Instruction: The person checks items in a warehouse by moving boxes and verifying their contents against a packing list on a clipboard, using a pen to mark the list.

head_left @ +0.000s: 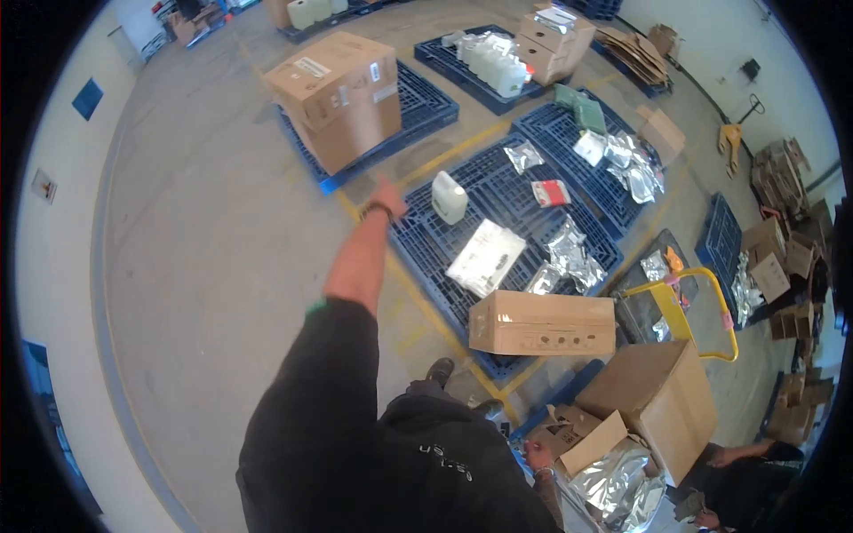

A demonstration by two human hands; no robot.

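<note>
The left arm extends up the frame from the lower left, and my left hand (386, 197) is located above and left of centre, between the carton (355, 102) and the jug (450, 197). This hand is blurred; I cannot tell whether its fingers are open or closed. The jug stands upright on the central pallet (426, 244), just beside the hand at its right. My right hand (538, 455) is positioned low in the frame, right of centre, at the left edge of the open box (595, 441). Its grip is partly hidden; I cannot tell whether it is closed on anything. The open box contains silver bags (617, 480) and has its flaps raised. A tall box (657, 395) is located directly above and right of it. On the central pallet, the white pack (486, 258) lies below the jug, the red pack (552, 193) lies to its right, and foil packs (573, 253) lie at the right side. A closed box (542, 322) rests at the pallet's lower end. A co-worker (755, 480) occupies the lower right corner.
</note>
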